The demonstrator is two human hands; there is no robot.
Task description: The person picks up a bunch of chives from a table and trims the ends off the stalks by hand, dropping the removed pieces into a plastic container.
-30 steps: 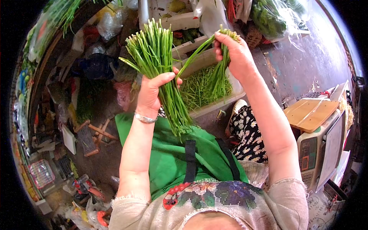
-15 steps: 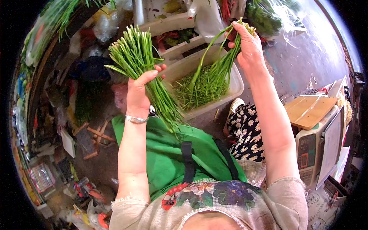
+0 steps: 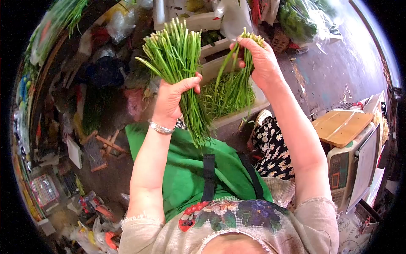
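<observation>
My left hand [image 3: 175,96] is closed around a thick bunch of long green chive-like stems [image 3: 173,53], their pale cut ends pointing up and away from me. The thin tips of that bunch hang down over my green apron [image 3: 182,169]. Higher and to the right, my right hand [image 3: 264,61] pinches a smaller bunch of the same stems [image 3: 243,80] near its pale ends. Those stems droop over a translucent plastic bin [image 3: 258,101], where loose green stems and leaves [image 3: 211,91] lie. The two bunches are slightly apart.
White foam boxes [image 3: 198,22] stand beyond the bin. A weighing scale [image 3: 340,167] with a wooden board [image 3: 343,126] on it is at my right. Bagged greens [image 3: 296,21] lie at the far right. Bags and clutter [image 3: 95,211] cover the left side.
My left hand has moved right and slightly up with its bunch. My right hand has come left and slightly down with the smaller bunch, so the bunches are closer together.
</observation>
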